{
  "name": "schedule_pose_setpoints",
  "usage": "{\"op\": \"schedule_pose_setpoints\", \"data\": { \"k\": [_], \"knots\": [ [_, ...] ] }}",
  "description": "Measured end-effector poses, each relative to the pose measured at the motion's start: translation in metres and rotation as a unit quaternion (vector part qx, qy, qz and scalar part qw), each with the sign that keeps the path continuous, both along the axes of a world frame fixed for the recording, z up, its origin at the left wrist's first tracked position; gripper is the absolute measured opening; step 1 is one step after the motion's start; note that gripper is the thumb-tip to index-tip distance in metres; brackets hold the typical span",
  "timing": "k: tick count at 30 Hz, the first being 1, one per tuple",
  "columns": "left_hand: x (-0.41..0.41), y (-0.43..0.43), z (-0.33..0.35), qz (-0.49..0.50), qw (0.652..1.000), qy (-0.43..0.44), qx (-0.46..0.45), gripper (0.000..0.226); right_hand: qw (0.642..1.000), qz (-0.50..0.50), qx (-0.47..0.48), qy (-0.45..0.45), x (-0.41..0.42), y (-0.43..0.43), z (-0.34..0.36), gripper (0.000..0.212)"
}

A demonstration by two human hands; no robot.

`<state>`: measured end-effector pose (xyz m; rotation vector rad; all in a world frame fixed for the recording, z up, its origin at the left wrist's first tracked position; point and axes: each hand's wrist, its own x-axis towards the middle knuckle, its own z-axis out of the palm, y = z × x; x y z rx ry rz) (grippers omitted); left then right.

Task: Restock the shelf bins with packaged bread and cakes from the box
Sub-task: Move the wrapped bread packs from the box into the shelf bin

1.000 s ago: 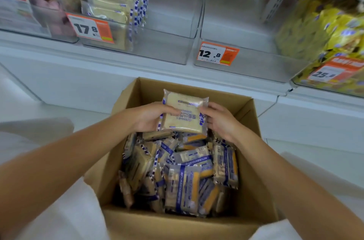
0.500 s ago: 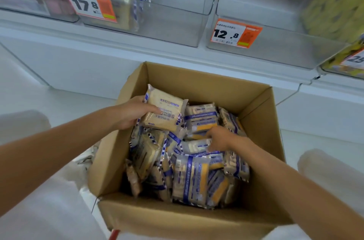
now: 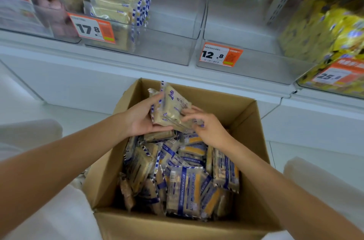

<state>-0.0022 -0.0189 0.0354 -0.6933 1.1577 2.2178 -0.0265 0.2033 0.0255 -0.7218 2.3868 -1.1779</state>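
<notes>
The left hand is gripping the bread packets over the box with curled fingers while the right hand is pinching their right edge, so aligning the edges flush before lifting is advised.

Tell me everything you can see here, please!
cardboard box: one, brown, below the shelf
boxed packets: many, blue and yellow-tan, piled inside the box
held packets: a few, pale with blue trim, above the box
bins: several, clear, along the white shelf
price tags: three, orange and white, on bin fronts
shelf packets: a row, pale with blue-white edges, in the 17.8 bin
wrapped snacks: many, yellow, far right on the shelf
left hand: one, gripping the held packets
right hand: one, pinching their edge
</notes>
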Motion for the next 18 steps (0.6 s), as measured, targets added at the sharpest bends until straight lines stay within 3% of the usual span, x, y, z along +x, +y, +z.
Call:
{"op": "schedule_pose_setpoints", "data": {
  "k": [3, 5, 6, 8, 9, 11, 15, 18],
  "knots": [
    [0.0, 0.007, -0.001, 0.009, 0.997, 0.013, -0.074, 0.037, 0.986, -0.13, -0.059, -0.091, -0.005, -0.001, -0.004, 0.043],
    [0.0, 0.008, -0.006, 0.009, 0.997, 0.016, -0.073, 0.035, 0.953, -0.224, -0.081, -0.187, -0.008, -0.002, -0.007, 0.071],
    [-0.001, 0.009, -0.007, 0.003, 0.998, 0.02, -0.065, 0.034, 0.928, -0.244, -0.11, -0.258, -0.011, -0.002, -0.011, 0.075],
    [-0.002, 0.01, -0.005, -0.024, 0.998, 0.033, -0.056, 0.032, 0.89, -0.236, -0.162, -0.355, -0.014, -0.004, -0.014, 0.065],
    [-0.003, 0.009, -0.003, -0.043, 0.997, 0.042, -0.056, 0.03, 0.89, -0.234, -0.169, -0.353, -0.017, -0.004, -0.014, 0.064],
    [-0.006, 0.005, 0.002, -0.081, 0.992, 0.065, -0.074, 0.027, 0.924, -0.218, -0.146, -0.279, -0.025, 0.001, -0.01, 0.072],
    [-0.017, -0.013, 0.011, -0.1, 0.981, 0.101, -0.131, 0.022, 0.972, -0.145, -0.108, -0.151, -0.042, 0.014, 0.012, 0.101],
    [-0.022, -0.022, 0.021, -0.1, 0.975, 0.102, -0.169, 0.015, 0.997, -0.074, -0.011, -0.022, -0.04, 0.013, 0.036, 0.099]
  ]
}}
